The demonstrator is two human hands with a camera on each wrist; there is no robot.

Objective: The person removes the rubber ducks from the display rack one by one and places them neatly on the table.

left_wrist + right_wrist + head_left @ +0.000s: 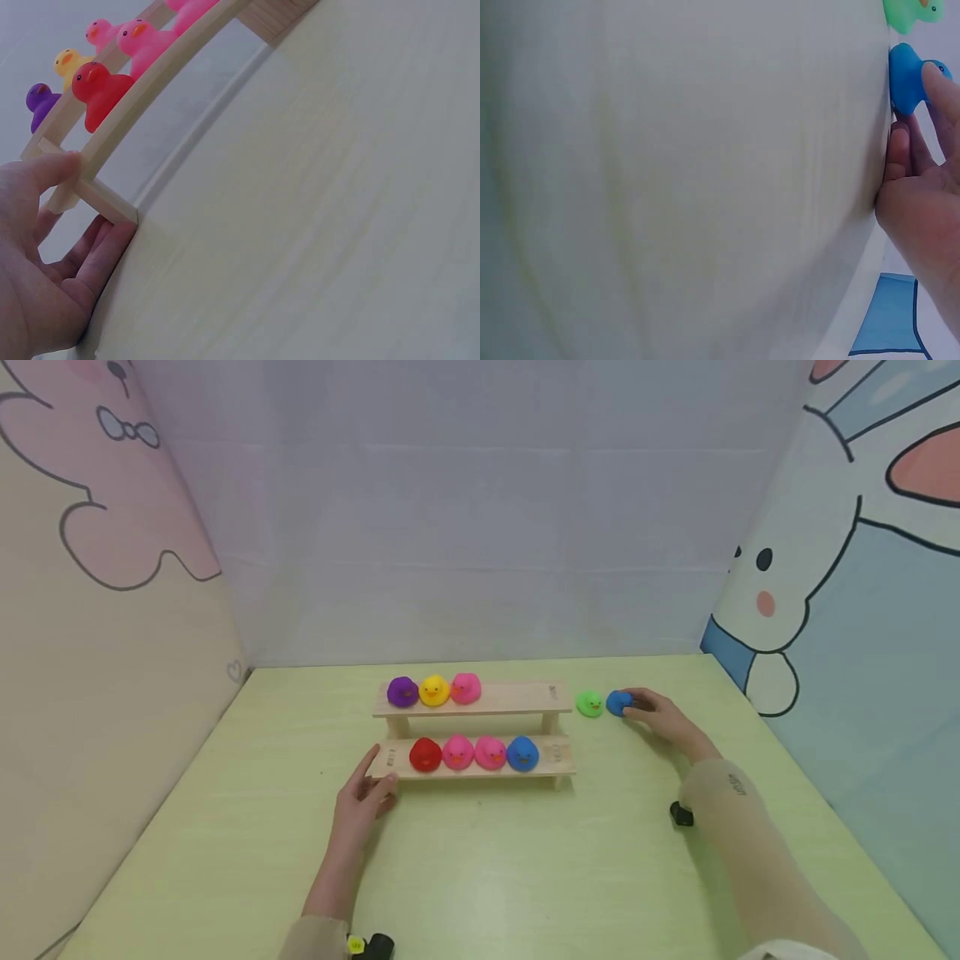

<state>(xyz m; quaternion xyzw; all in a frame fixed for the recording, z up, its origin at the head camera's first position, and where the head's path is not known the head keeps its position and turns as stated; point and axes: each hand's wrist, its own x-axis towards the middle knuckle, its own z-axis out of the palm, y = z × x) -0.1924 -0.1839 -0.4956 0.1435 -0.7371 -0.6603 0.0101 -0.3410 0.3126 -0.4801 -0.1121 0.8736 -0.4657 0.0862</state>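
A two-step wooden rack (517, 698) stands on the table with small rubber ducks on it. My left hand (363, 793) grips the left end of its lower step; in the left wrist view the thumb (60, 169) lies on the front edge and the other fingers are around the end and leg. On the right, my right hand (663, 718) pinches a blue duck (906, 79) by its head, low at the tabletop. A green duck (589, 703) sits between that blue duck and the rack.
The upper step carries purple (402, 692), yellow (434, 691) and pink (466, 688) ducks. Along the lower step sit a red duck (425, 755), two pink ducks (458, 752) and another blue duck (522, 753). Cartoon-printed walls (885, 635) border the table (480, 860).
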